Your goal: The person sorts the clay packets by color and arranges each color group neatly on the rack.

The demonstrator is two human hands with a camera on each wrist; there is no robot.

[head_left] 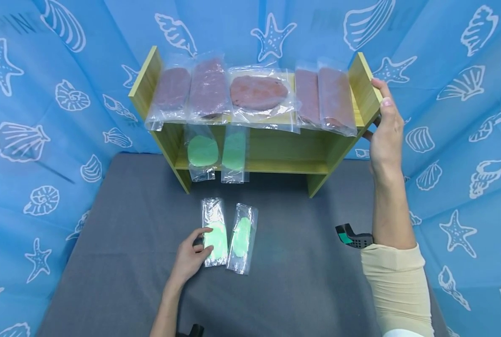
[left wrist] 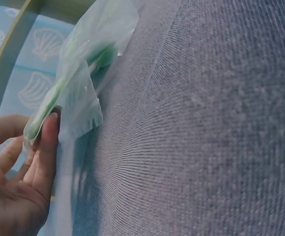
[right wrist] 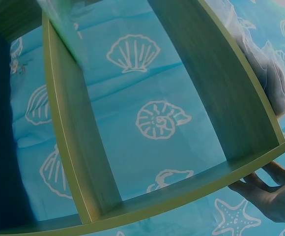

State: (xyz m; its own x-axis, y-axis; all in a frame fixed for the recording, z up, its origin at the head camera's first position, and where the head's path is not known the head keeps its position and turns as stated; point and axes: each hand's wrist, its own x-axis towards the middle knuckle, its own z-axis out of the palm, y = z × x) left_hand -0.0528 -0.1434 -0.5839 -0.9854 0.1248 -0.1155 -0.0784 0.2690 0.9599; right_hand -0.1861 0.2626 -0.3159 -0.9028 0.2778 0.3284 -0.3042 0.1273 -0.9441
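My left hand pinches the near-left edge of a clear bag with a flat light-green piece inside. In the left wrist view, thumb and fingers close on the edge of that bag, which is raised at the held side. A second, narrower green bag lies beside it on the grey cloth. At the upper right, my right hand grips the right side panel of a small wooden shelf. The right wrist view shows this hand with its fingers on the panel; part of it is cut off.
Several bags with flat reddish-brown pieces lie along the shelf's top. Two green bags, one wide and one narrow, hang over the lower board's front edge at the left. A blue seashell curtain surrounds the grey cloth.
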